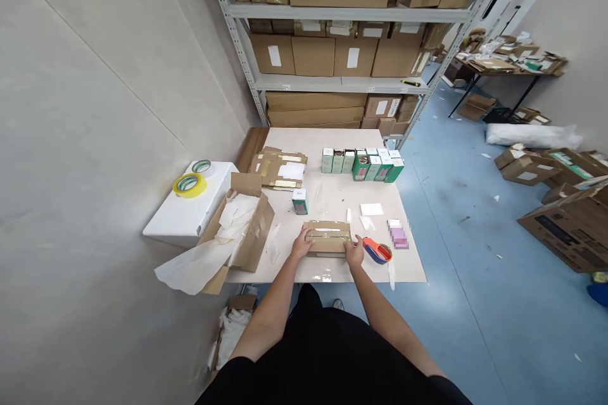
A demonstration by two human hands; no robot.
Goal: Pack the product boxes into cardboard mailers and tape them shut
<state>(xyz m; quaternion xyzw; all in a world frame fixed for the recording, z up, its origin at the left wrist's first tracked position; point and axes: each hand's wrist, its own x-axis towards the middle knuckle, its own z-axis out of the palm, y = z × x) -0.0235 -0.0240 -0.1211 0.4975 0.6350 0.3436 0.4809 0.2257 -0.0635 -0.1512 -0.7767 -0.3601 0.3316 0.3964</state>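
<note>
A taped brown cardboard box [327, 238] lies near the front edge of the table, with clear tape running along its top. My left hand [301, 243] is closed on its left end, and my right hand [354, 251] grips the right end. Just right of my right hand rests an orange and blue tape dispenser [379, 251], a strip of tape hanging by it. A small green and white box [299, 201] stands behind the brown box, to the left.
Several green and white boxes [374, 166] line the table's back right. Flattened cardboard [280, 169] lies back left. An open carton [256, 237] with white paper stands at the left, by tape rolls [190, 185]. Shelving [342, 83] with cartons rises behind. Labels [371, 209] lie right.
</note>
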